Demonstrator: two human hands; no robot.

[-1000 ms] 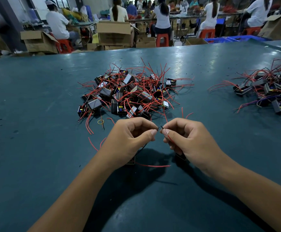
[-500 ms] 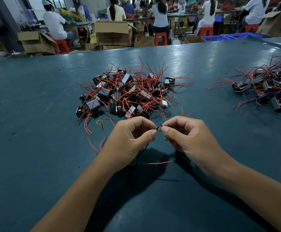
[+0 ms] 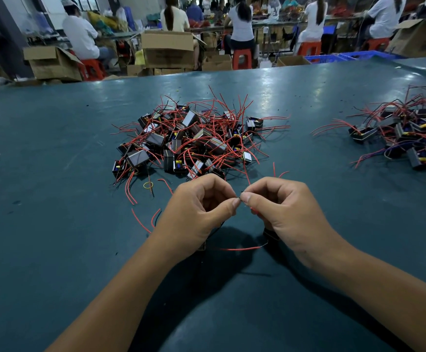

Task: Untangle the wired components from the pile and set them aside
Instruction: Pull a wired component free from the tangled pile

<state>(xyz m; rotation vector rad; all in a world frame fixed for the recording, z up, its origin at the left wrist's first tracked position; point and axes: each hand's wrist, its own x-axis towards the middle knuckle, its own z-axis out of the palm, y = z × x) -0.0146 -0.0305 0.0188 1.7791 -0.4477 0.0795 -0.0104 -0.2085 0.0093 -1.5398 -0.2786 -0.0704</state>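
A tangled pile of small black components with red wires [image 3: 191, 141] lies mid-table on the teal table [image 3: 54, 174]. Just in front of it, my left hand [image 3: 196, 212] and my right hand [image 3: 283, 212] meet fingertip to fingertip, each pinching a thin wire end between thumb and forefinger. A red wire [image 3: 239, 248] curves below the hands. Small dark components hang partly hidden under each palm. A second, looser group of wired components [image 3: 410, 138] lies at the right edge.
Loose red wire pieces [image 3: 140, 222] and a small yellow ring [image 3: 148, 184] lie left of my hands. Beyond the table's far edge stand cardboard boxes [image 3: 168, 49], red stools, and several seated people in white.
My hands have stayed pinched together at nearly the same spot; the fingertips have drawn slightly closer. The red wire below has shifted a little. The piles have not moved.
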